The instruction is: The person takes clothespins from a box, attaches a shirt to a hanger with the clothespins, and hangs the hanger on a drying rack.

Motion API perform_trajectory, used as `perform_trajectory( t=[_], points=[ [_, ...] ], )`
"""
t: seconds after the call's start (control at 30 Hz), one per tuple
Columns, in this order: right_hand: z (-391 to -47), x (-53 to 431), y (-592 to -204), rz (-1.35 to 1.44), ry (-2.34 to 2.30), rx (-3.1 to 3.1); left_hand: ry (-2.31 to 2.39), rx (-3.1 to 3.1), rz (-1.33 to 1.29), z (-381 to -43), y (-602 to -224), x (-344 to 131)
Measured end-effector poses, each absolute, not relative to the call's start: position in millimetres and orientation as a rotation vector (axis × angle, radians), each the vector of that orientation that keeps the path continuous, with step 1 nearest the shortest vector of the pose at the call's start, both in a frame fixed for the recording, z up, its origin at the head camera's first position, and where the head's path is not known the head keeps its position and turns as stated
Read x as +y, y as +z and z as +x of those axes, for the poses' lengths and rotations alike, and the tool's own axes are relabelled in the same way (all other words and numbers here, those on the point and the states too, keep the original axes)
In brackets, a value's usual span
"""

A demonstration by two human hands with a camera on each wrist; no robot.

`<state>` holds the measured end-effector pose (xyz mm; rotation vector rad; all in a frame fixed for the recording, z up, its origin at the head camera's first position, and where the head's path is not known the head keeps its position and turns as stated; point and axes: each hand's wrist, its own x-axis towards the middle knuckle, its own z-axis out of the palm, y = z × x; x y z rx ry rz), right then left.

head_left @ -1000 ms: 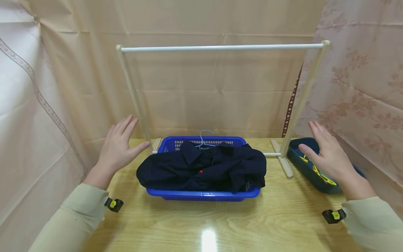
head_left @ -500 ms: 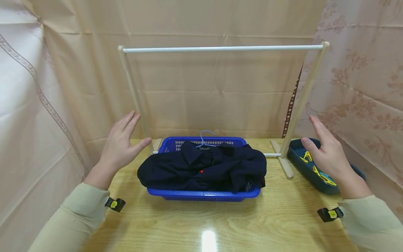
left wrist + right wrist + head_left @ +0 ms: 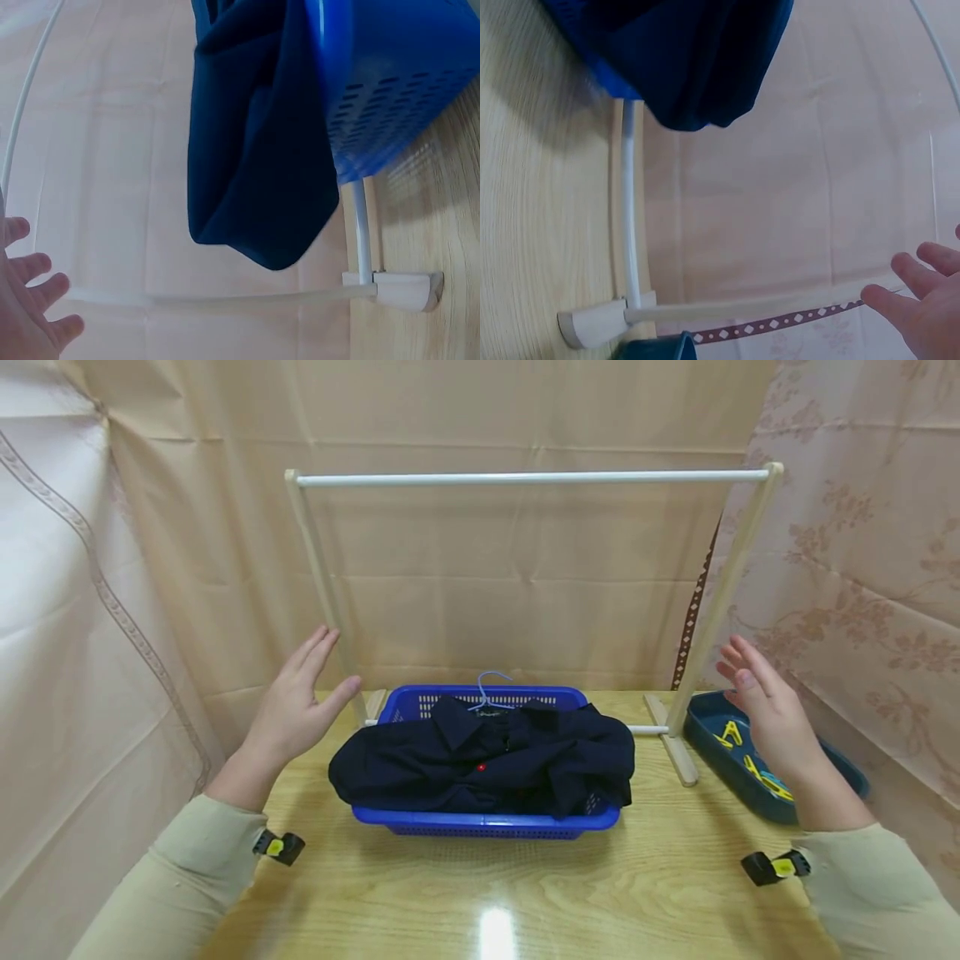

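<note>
Beige cloth [image 3: 525,610] hung behind the table [image 3: 420,893], where a dark garment [image 3: 465,756] with a light-blue hanger [image 3: 481,691] lay over a blue basket [image 3: 487,820]. The left hand [image 3: 296,706] and the right hand [image 3: 777,722] were raised at its two sides, their fingers [image 3: 318,653] loosely extended and holding nothing.

A navy cloth garment [image 3: 420,768] lies across a blue rectangular plastic basket [image 3: 480,821], between the posts [image 3: 724,602] of a pale rectangular rack [image 3: 525,477]. Right of it, yellow plastic clips [image 3: 732,732] lie in a teal oblong tub [image 3: 738,783].
</note>
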<state>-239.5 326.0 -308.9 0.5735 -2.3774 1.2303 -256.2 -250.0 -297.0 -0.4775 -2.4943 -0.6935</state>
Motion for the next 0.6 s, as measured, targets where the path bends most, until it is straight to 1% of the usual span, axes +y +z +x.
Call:
perform_trajectory(
  t=[0.4, 0.6],
  points=[
    [-238, 316, -306, 0.724, 1.945, -2.048, -0.839, -2.563, -0.452, -257, -297, -242],
    [-240, 313, -309, 0.800, 2.108, -1.936, -0.861, -2.575, -0.488, -260, -299, -234]
  ],
)
